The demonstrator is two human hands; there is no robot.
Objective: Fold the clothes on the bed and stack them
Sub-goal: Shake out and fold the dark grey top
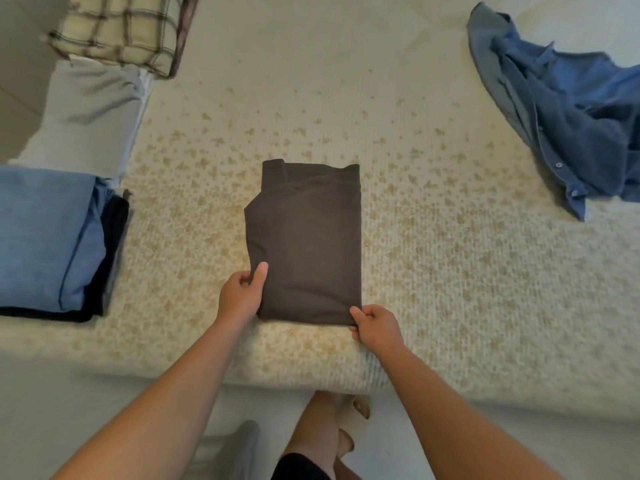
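1. A dark brown garment (304,244) lies folded into a neat long shape in the middle of the bed (450,271), close to the near edge.
2. The left hand (242,292) pinches its near left side, thumb on top.
3. The right hand (375,327) pinches its near right corner.
4. On the left side of the bed sits a stack of folded clothes (52,237), light blue on top and dark ones under it. Behind it lie a folded grey piece (86,112) and a folded plaid piece (117,29).
5. A blue button shirt (571,109) lies crumpled far off on the right. It is not folded yet.
6. I think most of the job is done. The brown one may need one more fold, then it goes on the stack. After that, only the blue shirt is left.
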